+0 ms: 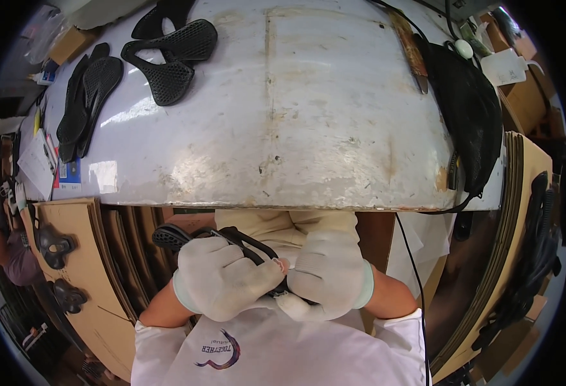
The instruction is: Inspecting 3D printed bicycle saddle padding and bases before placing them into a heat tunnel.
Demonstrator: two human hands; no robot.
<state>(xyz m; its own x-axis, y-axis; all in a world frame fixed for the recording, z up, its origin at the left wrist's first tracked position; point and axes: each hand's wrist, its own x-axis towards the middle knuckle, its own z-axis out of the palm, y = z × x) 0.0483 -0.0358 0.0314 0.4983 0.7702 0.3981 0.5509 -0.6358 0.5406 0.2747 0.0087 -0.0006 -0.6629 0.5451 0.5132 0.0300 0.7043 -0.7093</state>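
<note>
Both my hands are in white gloves, close together in front of my chest, just below the table's near edge. Between them is a black moulded part (170,237) with a honeycomb-textured rounded end and slim curved arms. My left hand (228,276) is wrapped round it, the textured end sticking out past the knuckles. The fingers of my right hand (324,276) are curled in on its other end, which is mostly hidden. A bare fingertip shows where the hands meet. Similar black honeycomb parts (189,42) lie at the table's far left, with a narrower pair (101,80) beside them.
The worn white table (334,128) spans the front. On its right lie a black cloth bag (469,116), a brown pointed tool (413,55) and a white mug (505,67). Cardboard sheets (80,257) stand at both sides; a black cable (411,251) hangs at right. Another person (19,257) is at far left.
</note>
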